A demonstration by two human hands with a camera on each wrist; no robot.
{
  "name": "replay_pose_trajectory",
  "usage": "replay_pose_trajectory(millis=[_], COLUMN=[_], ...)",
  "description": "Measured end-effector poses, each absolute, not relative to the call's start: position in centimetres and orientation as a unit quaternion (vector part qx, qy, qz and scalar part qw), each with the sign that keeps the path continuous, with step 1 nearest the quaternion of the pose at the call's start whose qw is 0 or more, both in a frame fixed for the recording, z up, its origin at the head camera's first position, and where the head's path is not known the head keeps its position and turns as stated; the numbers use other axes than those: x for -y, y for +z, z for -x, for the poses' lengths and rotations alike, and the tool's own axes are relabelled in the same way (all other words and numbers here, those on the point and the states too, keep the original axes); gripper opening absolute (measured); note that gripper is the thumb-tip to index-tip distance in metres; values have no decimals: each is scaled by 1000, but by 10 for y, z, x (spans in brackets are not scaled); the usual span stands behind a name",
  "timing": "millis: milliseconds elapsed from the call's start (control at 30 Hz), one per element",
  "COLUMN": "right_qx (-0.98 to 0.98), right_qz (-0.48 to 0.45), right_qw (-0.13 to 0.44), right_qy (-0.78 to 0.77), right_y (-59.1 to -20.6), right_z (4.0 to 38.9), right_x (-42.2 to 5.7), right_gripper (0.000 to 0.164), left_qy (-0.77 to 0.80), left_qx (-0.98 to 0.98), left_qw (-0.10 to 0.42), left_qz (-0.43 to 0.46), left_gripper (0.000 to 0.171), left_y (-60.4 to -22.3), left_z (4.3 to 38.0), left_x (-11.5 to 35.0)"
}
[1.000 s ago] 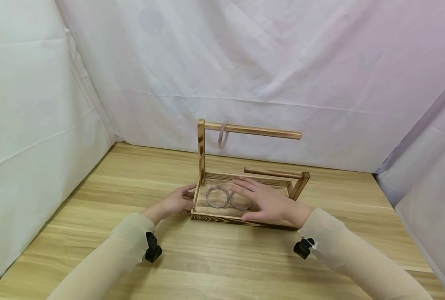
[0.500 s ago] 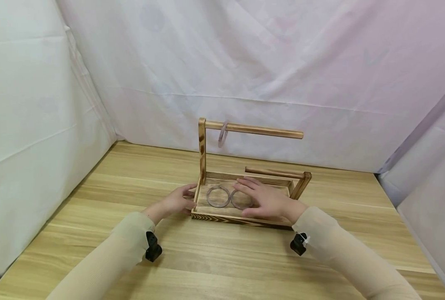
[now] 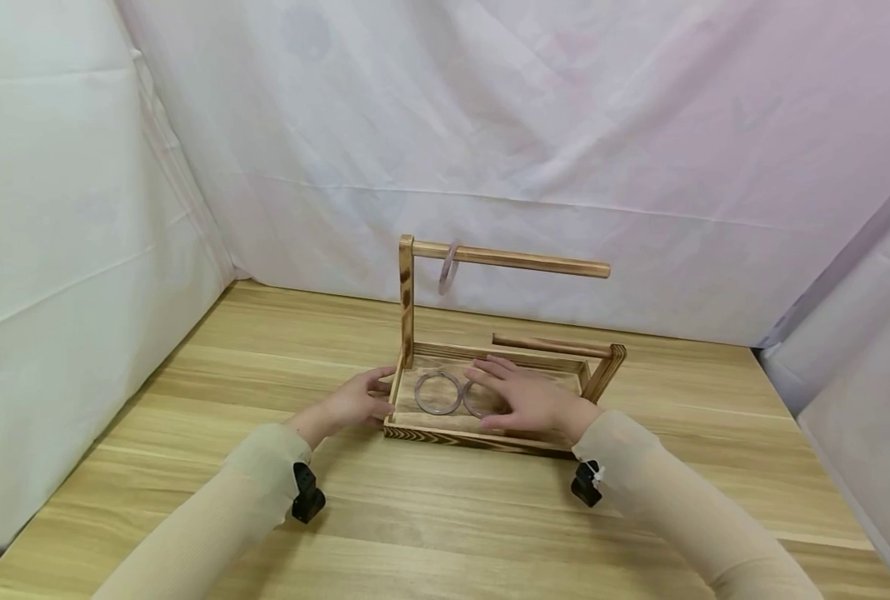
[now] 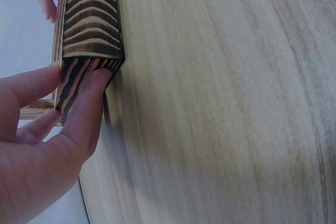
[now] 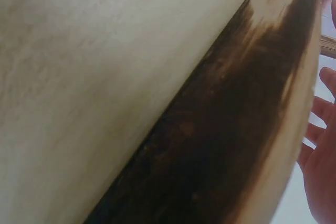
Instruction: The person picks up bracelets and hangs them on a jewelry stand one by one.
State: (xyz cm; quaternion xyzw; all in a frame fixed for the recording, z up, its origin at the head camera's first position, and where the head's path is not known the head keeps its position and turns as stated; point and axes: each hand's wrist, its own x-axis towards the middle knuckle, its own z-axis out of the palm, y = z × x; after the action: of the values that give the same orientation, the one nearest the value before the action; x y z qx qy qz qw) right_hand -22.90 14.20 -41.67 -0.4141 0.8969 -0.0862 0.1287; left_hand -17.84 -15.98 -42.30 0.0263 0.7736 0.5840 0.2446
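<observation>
1. Wooden stand (image 3: 406, 302) on the table (image 3: 385, 517): one bangle (image 3: 444, 278) hangs on its upper bar (image 3: 542, 263), two bangles (image 3: 437, 412) lie in its tray (image 3: 445, 438).
2. Left hand (image 3: 351, 402), unclenched, touches the tray's end.
3. Right hand (image 3: 531, 400), loose, is over one of these two; contact I cannot tell.

In the tray (image 3: 445, 437) lie 2 rings (image 3: 417, 394); 1 ring (image 3: 445, 273) hangs on the upper bar (image 3: 535, 261).

A surface (image 3: 445, 517) of pale, yellowish-brown wood grain is marked by long streaks. Directly on it, toward the back, a shallow rectangular wooden tray (image 3: 452, 438) is placed, its front patterned with dark, wavy stripes.
</observation>
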Motion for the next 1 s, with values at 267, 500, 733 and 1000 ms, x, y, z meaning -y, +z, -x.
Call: replay_pose_trajectory(millis=[267,500,733,1000], right_qx=[-899,-902,-900,-902], right_qz=[408,400,395,393], right_qw=[143,147,166,168], right_qy=[-76,-67,-74,-59], right_y=[-422,-427,-429,-428], right_z=[233,235,235,235], right_x=[-135,-133,-134,-133], right_gripper=[83,83,83,78], left_qy=[586,588,591,589], left_qx=[-772,-770,-768,-769], left_qw=[247,248,247,246], left_qz=[-26,-26,-26,-24], left_gripper=[69,70,69,69], left_y=[-422,-420,-420,-421], left_z=[179,178,177,178], left_x=[158,158,158,158])
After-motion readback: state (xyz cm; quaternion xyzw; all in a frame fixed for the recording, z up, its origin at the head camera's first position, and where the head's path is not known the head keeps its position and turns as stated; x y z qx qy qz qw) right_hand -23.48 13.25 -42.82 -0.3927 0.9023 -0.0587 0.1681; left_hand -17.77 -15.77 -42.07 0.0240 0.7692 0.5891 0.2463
